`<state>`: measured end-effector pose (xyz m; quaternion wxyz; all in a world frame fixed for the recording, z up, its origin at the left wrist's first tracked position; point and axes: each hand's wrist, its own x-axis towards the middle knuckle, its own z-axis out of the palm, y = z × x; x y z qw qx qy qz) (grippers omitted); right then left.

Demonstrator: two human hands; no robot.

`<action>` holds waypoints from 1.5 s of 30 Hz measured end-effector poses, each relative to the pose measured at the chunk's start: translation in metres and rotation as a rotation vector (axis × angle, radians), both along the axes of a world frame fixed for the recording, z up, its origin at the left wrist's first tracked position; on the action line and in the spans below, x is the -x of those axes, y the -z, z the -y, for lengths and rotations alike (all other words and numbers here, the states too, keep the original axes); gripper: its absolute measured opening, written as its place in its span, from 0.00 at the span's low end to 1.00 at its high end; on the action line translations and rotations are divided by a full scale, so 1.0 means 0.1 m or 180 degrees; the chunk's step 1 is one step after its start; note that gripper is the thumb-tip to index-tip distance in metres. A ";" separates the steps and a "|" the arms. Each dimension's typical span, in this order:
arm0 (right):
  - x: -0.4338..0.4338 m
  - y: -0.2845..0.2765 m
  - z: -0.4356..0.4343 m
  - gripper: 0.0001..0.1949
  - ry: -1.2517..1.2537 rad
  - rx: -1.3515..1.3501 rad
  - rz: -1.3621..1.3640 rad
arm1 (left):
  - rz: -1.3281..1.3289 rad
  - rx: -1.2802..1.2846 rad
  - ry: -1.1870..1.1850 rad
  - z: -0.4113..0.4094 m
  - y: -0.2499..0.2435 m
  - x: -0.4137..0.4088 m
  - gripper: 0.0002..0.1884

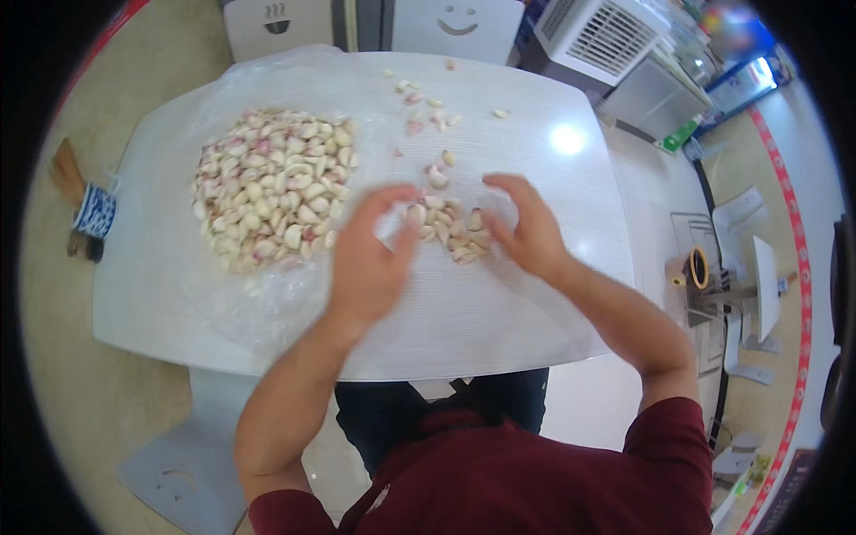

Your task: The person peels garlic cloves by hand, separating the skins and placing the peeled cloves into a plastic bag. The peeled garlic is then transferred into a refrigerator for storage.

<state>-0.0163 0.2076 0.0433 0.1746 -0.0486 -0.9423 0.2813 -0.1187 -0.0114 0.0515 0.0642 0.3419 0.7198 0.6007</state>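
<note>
A large heap of garlic cloves (277, 187) lies on a clear plastic sheet (267, 328) on the left of the white table (428, 334). My left hand (374, 247), slightly blurred, is between that heap and a small group of garlic cloves (451, 227), its thumb and index finger apart at the group's left edge. On the group's other side, my right hand (525, 227) has its fingers spread beside the cloves. No clove shows held in either hand. A few cloves (438, 175) lie just beyond the small group.
Loose cloves and bits of skin (435, 103) are scattered at the table's far side. A blue-and-white chopstick holder (97, 210) stands at the left edge, near a small dark jar (85, 246). Chairs (458, 27) and an air cooler (602, 40) are beyond the table.
</note>
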 end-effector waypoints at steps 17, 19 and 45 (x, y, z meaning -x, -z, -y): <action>0.20 0.37 0.53 0.24 -0.0340 -0.0460 -0.0824 | -0.1442 0.0965 -0.0249 -0.52 0.50 -0.01 0.12; 0.17 0.36 0.57 0.21 -0.0276 -0.0311 -0.0655 | -0.1044 0.0701 -0.0549 -0.54 0.50 -0.13 0.08; 1.70 -0.39 0.94 0.13 -0.0281 0.2309 -0.1148 | 0.0486 -0.1082 -0.2085 0.16 -0.61 0.61 0.22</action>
